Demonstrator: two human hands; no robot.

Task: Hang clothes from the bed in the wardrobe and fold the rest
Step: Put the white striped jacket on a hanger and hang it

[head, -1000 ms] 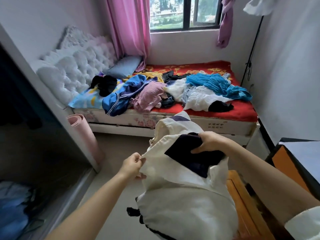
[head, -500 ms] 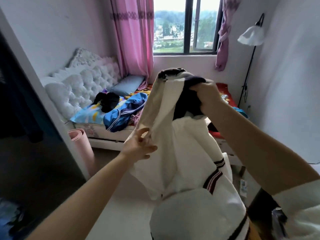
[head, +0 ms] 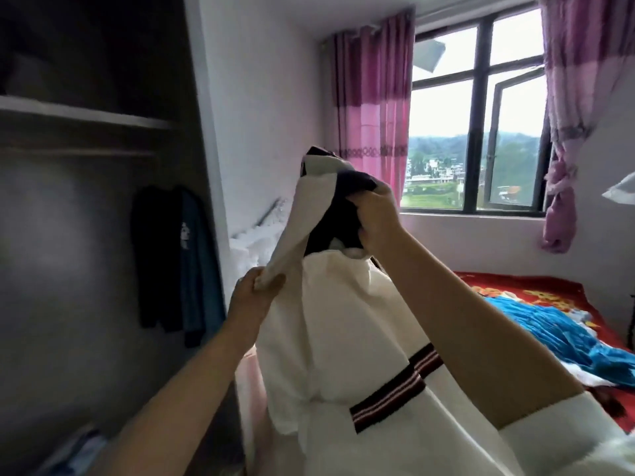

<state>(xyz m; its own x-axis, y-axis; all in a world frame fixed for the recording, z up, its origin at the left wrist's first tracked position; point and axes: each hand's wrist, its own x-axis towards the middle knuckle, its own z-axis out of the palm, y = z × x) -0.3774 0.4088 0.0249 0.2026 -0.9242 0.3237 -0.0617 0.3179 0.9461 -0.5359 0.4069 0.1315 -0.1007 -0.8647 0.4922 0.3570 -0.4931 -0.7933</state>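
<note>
Garment (head: pixel 343 321) hides most of bed (head: pixel 549 293) and headboard; its hem cut off by bottom edge. Right hand (head: pixel 374 218) fingertips buried in dark collar. Wardrobe (head: pixel 86 235) interior dim, blurred; hanging clothes (head: pixel 171 259) indistinct

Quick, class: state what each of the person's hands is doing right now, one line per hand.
Left hand: closed, pinching a white edge of the white garment.
Right hand: closed, gripping the garment's dark collar part, held up high.
</note>
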